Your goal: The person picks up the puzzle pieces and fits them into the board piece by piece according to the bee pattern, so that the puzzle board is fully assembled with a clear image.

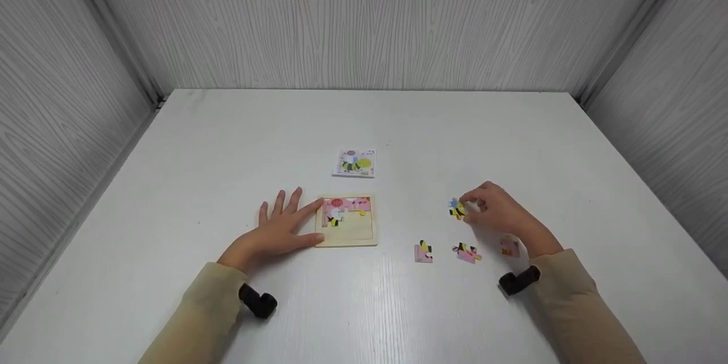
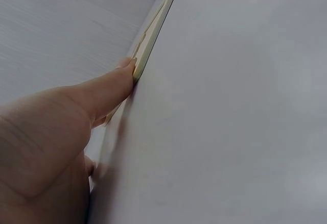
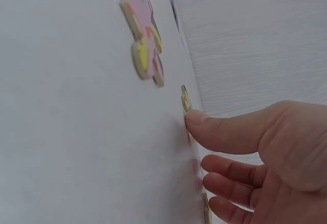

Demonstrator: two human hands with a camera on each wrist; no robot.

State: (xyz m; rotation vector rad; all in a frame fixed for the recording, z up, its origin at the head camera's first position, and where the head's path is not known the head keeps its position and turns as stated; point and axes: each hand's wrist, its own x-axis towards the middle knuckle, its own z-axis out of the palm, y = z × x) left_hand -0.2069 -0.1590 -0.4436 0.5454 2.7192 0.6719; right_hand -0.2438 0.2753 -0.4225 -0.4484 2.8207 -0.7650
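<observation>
A wooden jigsaw tray [image 1: 346, 242] lies on the table with several pink, white and yellow-black pieces fitted along its top and left side. My left hand [image 1: 278, 231] is spread flat at its left edge, index finger and thumb touching the frame; the left wrist view shows the thumb against the tray's side [image 2: 153, 38]. My right hand [image 1: 497, 213] pinches a blue, yellow and black puzzle piece [image 1: 456, 209] between thumb and index finger, at the table surface. In the right wrist view, the fingers partly hide that piece [image 3: 186, 97].
Three loose puzzle pieces lie nearer the body: a pink and yellow one [image 1: 423, 252], a pink one with black stripes [image 1: 467, 253], and an orange-pink one [image 1: 509, 247] beside the right wrist. Behind the tray lies a square bee picture [image 1: 355, 163]. Grey panels [image 1: 364, 23] enclose the table.
</observation>
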